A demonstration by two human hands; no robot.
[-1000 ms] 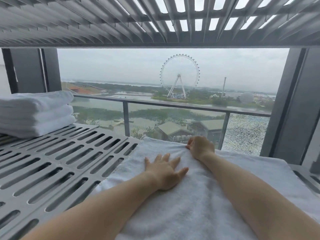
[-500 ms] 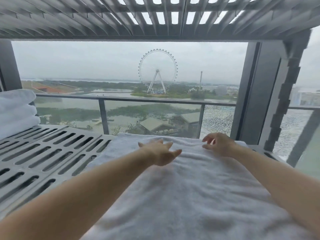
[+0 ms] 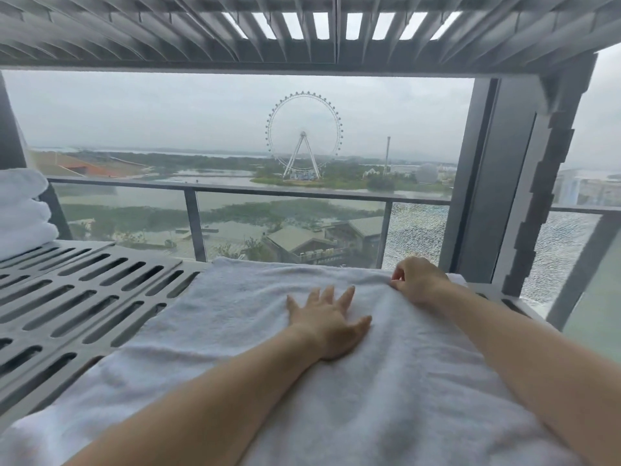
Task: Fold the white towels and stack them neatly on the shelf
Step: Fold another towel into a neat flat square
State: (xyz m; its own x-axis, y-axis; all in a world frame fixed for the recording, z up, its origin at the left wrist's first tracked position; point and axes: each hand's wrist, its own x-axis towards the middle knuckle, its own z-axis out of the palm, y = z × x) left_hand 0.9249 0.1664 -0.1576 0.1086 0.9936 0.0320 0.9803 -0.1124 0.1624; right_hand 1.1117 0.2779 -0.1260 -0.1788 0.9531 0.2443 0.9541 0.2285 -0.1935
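Since the towel (image 3: pixel 235 324) lies spread on the slotted shelf (image 3: pixel 84 297) with its long axis running from the person straight away toward the railing (image 3: pixel 235 191), the coming fold turns, as I judge it, on the far short edge: this edge must travel back along that axis toward the body. The right hand (image 3: pixel 418 280) is the nearer one to it; it sits at the far right part of the edge, and its fingers (image 3: pixel 398 275) are curled and appear to pinch the cloth there. The left hand (image 3: pixel 327 326) rests more to the middle of the towel, a little short of the far edge, palm down, with its fingers (image 3: pixel 346 295) straight and spread, holding nothing, only pressing the cloth flat. The two hands are near each other but do not touch. Compared with half a second ago, the left hand, which was then lifted a little with bent fingers, now lies flat on the towel; the right hand keeps about the same place at the edge. Further out, a stack of folded towels (image 3: pixel 23 213) stands on the same shelf at the far left, well apart from both hands, and I expect this towel should join it.
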